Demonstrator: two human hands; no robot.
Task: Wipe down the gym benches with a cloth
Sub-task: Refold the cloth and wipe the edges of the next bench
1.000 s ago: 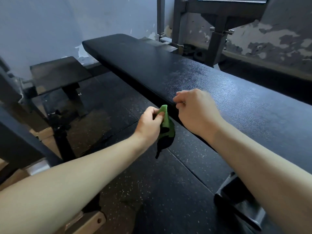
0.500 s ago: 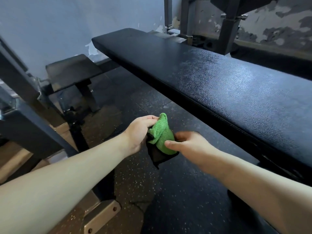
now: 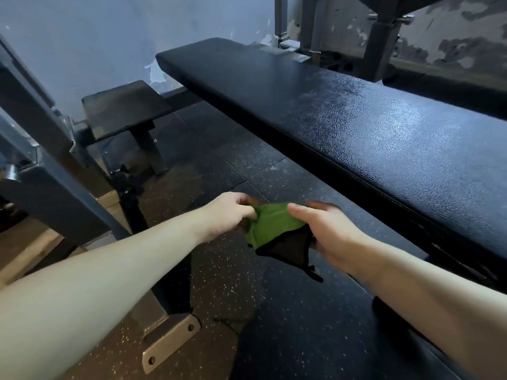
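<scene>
1. One long black padded surface (image 3: 356, 127) runs from the right of the view toward the far wall, and its top shines in patches.
2. The speckled floor (image 3: 233, 165) lies below the surface's near long edge. Both hands work above the floor, not above the pad.
3. The right hand (image 3: 326, 234) holds the cloth's right side, thumb across the top and fingers curled beneath.
4. The left hand (image 3: 227, 215) pinches the cloth's left edge.
5. The green cloth (image 3: 270, 226) is stretched between the two hands, just short of the surface's near edge and touching neither it nor the floor. A dark, mesh-like part droops beneath it.
6. The step looks like readying the cloth. To do it well, I judge:
   - Fold it into a flat pad with the green face outward.
   - Tuck the drooping corner in so it cannot drag.
   - Start at one end of the surface and wipe in long overlapping strokes, finishing along the near edge.
</scene>
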